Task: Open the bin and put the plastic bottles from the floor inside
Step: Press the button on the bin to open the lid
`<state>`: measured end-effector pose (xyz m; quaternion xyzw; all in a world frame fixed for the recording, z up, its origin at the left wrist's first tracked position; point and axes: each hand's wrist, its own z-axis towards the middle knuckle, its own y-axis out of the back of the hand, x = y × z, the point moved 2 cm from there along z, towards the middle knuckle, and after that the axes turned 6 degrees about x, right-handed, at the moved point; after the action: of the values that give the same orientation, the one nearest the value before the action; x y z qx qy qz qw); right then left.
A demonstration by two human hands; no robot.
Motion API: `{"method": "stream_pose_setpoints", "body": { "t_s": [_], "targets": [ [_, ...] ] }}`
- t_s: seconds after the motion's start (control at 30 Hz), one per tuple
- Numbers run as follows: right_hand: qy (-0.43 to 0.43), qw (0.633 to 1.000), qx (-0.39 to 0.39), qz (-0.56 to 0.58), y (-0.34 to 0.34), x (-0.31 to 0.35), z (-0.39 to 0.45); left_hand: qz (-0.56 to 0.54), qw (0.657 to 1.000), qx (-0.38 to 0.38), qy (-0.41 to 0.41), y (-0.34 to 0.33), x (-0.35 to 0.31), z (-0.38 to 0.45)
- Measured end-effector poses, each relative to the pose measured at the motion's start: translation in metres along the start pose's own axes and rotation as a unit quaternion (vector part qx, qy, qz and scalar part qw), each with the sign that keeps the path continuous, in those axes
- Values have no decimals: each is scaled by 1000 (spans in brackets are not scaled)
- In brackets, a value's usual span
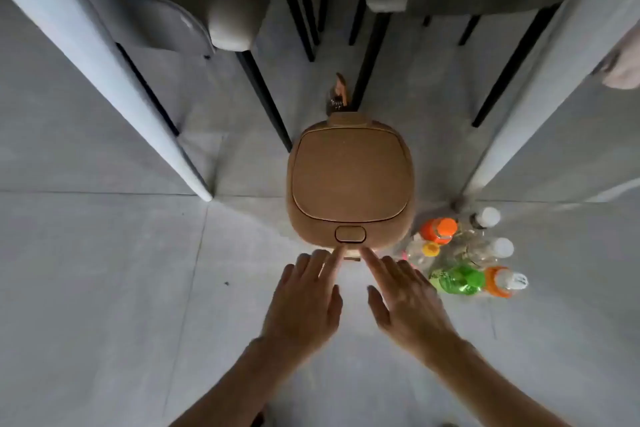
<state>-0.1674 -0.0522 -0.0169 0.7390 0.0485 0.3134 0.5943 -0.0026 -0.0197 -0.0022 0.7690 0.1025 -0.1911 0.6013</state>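
Observation:
A brown bin (pixel 349 177) stands on the grey floor with its lid down, a small push button (pixel 350 234) at its near edge. Both hands hover flat just in front of it. My left hand (pixel 306 302) and my right hand (pixel 405 302) each stretch an index finger toward the bin's front, just below the button; neither holds anything. Several plastic bottles lie in a heap to the right of the bin: an orange-capped one (pixel 440 229), a green one (pixel 459 279), clear ones with white caps (pixel 486 217), and an orange-and-white one (pixel 505 282).
Two grey chairs (pixel 194 24) with black legs stand behind the bin, under a table. White table legs (pixel 114 87) flank the bin left and right. A small brown object (pixel 337 95) sits just behind the bin. Grey tiled floor (pixel 104 288) spreads to my left.

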Motion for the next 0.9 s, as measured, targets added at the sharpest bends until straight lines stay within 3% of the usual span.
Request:
{"method": "stream_pose_setpoints", "body": {
  "t_s": [0.1, 0.3, 0.4, 0.57, 0.73, 0.9],
  "targets": [
    [52, 996, -10, -66, -25, -17, 23, 78, 993, -38, -80, -26, 23, 28],
    [107, 988, -52, -101, -46, -34, 30, 176, 968, -85, -158, -51, 47, 41],
    [137, 978, -109, -115, -55, -42, 34, 224, 949, -121, -187, -51, 55, 47],
    [168, 970, -151, -91, -51, -44, 38, 217, 950, -124, -188, -54, 44, 45],
    [116, 973, -199, 3, -32, -58, 25, 223, 934, -145, -240, -45, 21, 51],
    [-33, 966, -254, -15, -18, -100, 12, 217, 915, -93, -326, -77, -30, 70]
  ]
}}
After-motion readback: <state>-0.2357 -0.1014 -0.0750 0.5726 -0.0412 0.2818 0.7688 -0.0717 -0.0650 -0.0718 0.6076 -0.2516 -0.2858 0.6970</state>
